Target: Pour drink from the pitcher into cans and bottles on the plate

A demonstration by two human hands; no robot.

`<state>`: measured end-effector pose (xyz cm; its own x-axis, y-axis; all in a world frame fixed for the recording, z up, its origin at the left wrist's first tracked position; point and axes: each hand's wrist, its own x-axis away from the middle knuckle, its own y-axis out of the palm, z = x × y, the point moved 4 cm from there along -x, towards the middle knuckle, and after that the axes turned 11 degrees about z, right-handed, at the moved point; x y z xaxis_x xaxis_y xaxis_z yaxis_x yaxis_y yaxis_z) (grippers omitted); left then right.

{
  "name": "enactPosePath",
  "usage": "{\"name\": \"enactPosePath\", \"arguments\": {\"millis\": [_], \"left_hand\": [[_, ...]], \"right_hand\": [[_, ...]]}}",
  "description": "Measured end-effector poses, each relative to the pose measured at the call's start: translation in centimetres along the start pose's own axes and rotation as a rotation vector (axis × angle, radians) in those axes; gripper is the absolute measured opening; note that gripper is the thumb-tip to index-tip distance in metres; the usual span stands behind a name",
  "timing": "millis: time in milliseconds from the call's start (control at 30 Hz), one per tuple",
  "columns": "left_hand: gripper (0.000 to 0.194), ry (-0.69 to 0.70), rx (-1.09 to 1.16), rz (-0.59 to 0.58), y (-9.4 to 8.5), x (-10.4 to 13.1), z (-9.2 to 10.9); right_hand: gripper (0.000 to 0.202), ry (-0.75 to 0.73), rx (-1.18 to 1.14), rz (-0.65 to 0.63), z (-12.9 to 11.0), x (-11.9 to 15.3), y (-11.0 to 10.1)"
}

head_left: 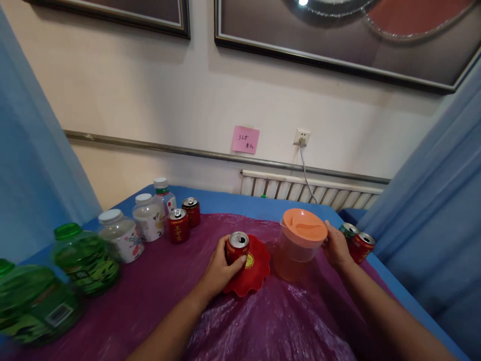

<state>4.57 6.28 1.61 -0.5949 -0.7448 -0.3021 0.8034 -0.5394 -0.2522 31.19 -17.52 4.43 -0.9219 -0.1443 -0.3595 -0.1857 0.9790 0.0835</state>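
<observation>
My left hand [221, 268] is wrapped round a red drink can [237, 246] with an opened top. The can is upright over a red scalloped plate [259, 268] with a yellow mark in its middle; whether it touches the plate I cannot tell. To the right, my right hand [336, 245] grips the handle side of a clear plastic pitcher [296, 253] with an orange lid. Amber liquid fills its lower part. My fingers hide most of the handle.
Two red cans [178, 228] stand at the left back beside several white-capped clear bottles [148, 218] and green jugs [84, 260]. A green-topped can [349, 230] and another red can [363, 245] are at the right. Purple plastic sheeting [161, 286] covers the blue table [221, 200].
</observation>
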Motion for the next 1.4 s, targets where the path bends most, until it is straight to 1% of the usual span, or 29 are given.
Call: {"name": "enactPosePath", "arguments": {"millis": [133, 200, 267, 367, 533, 633, 767, 900, 1100, 1333, 1400], "left_hand": [[0.063, 0.001, 0.028, 0.017, 0.2, 0.1, -0.1], [0.065, 0.003, 0.026, 0.019, 0.2, 0.2, 0.0], [0.065, 0.036, 0.001, 0.027, 0.1, 0.3, 0.2], [0.063, 0.092, -0.09, 0.065, -0.2, 0.3, 0.4], [0.062, 0.112, -0.219, 0.117, -0.6, 0.5, 0.3], [0.059, 0.133, -0.267, 0.131, -0.7, 0.6, 0.2], [0.059, 0.169, -0.307, 0.137, -0.6, 0.7, 0.1], [0.061, 0.206, -0.318, 0.128, -0.5, 0.9, 0.5], [0.059, 0.22, -0.336, 0.114, -0.5, 1.4, 1.3], [0.061, 0.196, -0.355, 0.082, -0.3, 1.5, 1.3], [0.061, 0.191, -0.362, 0.083, -0.3, 1.5, 1.3]], "right_hand": [[0.056, 0.151, -0.063, -0.066, -0.8, 1.1, 0.9], [0.056, 0.182, -0.075, -0.085, -1.5, 1.3, 1.3], [0.057, 0.186, -0.076, -0.096, -2.6, 1.4, 1.5], [0.057, 0.145, -0.004, -0.116, -4.6, 1.1, 1.4], [0.056, 0.007, 0.22, -0.185, -7.8, 0.7, 1.2], [0.054, -0.027, 0.285, -0.22, -8.9, 0.8, 1.4], [0.057, -0.063, 0.351, -0.277, -10.1, 1.2, 2.3], [0.06, -0.12, 0.418, -0.295, -10.8, 1.4, 3.1], [0.059, -0.175, 0.488, -0.312, -10.8, 1.7, 3.8], [0.058, -0.115, 0.495, -0.35, -10.6, 2.1, 4.3], [0.059, -0.117, 0.505, -0.357, -10.8, 2.1, 4.5]]}}
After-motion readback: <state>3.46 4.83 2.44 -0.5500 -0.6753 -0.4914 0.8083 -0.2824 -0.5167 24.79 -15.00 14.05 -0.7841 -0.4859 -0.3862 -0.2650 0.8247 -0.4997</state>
